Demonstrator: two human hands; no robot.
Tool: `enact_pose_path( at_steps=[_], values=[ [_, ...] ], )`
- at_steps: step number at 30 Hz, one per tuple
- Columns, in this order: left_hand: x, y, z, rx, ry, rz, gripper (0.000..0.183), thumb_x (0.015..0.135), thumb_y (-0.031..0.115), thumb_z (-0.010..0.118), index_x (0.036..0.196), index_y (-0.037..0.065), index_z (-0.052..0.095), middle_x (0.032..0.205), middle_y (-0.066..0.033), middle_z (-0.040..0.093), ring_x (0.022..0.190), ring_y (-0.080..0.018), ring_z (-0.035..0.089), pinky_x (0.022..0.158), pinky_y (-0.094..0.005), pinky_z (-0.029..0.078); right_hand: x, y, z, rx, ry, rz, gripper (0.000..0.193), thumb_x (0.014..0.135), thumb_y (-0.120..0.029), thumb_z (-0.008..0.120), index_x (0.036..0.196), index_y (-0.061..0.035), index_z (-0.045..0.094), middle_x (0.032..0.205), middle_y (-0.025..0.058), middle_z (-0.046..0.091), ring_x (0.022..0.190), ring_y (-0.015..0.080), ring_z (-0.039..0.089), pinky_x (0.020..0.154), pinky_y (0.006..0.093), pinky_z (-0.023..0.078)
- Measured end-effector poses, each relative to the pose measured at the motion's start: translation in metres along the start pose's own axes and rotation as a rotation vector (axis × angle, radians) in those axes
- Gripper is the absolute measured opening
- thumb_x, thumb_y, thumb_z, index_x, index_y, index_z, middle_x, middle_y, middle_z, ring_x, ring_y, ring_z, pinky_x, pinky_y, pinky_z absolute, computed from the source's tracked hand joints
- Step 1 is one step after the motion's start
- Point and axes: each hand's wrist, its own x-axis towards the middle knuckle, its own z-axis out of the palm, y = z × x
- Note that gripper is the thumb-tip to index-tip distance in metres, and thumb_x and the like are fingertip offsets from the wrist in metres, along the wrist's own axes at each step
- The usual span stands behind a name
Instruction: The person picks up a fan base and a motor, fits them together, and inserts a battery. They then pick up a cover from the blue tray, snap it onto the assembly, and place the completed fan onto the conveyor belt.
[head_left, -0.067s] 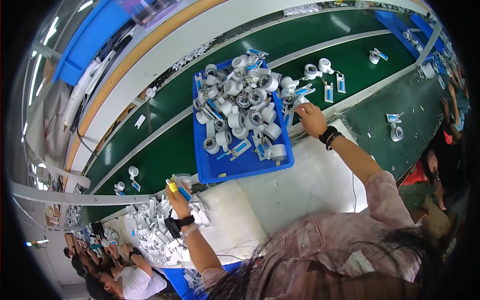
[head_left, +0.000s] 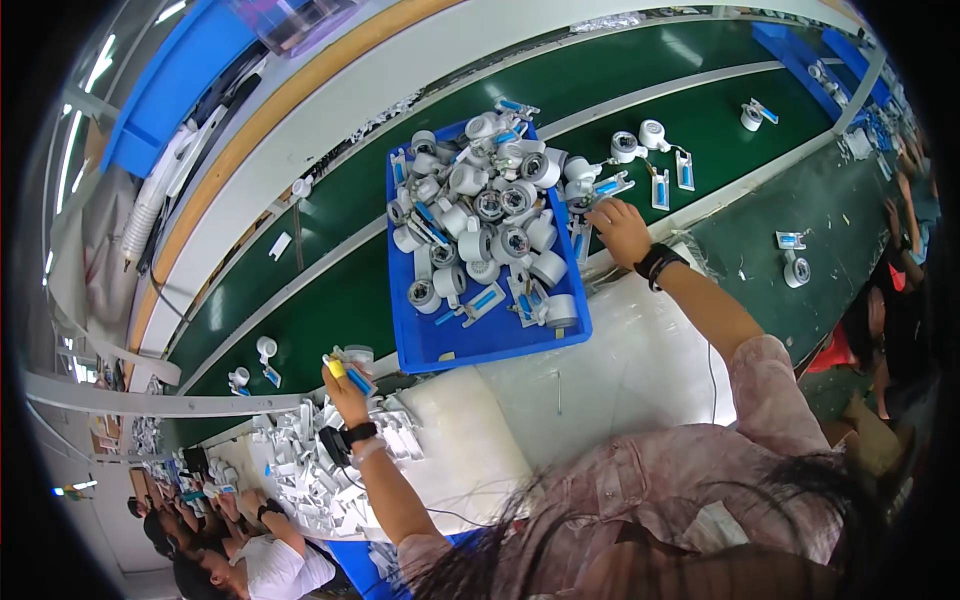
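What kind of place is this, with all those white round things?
It's probably a factory where things get put together. There's a blue tray heaped with lots of similar white round parts, a long green work surface, and other people nearby.

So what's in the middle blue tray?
A heap of round white parts and flat white pieces with blue strips. Some floor of the blue tray shows; what lies under the heap is hidden.

No legible lettering or numbers anywhere
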Motion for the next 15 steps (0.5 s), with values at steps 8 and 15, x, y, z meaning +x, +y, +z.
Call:
enact_pose_path(
  at_steps=[8,15],
  values=[
    [0.016,-0.043,0.017,0.661,0.23,0.254,0.046,0.092,0.008,0.062,0.133,-0.004,0.045,0.127,-0.02,0.051,0.116,-0.03,0.051,0.094,-0.0372,0.043,0.015,0.026,0.012,0.115,-0.069,0.012,0.009,0.077,-0.02,0.067,0.076,-0.0111,0.066,0.082,0.0056,0.062,0.091,0.0246,0.056,0.085,0.0419,0.043],
    [-0.119,0.086,0.17,-0.021,-0.453,0.127,0.035,0.093,-0.004,0.051,0.127,0.001,0.053,0.126,-0.0132,0.057,0.116,-0.0226,0.056,0.1,-0.0339,0.044,-0.018,-0.03,-0.088,1.094,-0.485,0.697,0.03,0.1,-0.027,0.051,0.097,-0.0022,0.067,0.073,0.0039,0.06,0.069,0.0147,0.053,0.07,0.0252,0.042]
  ],
)
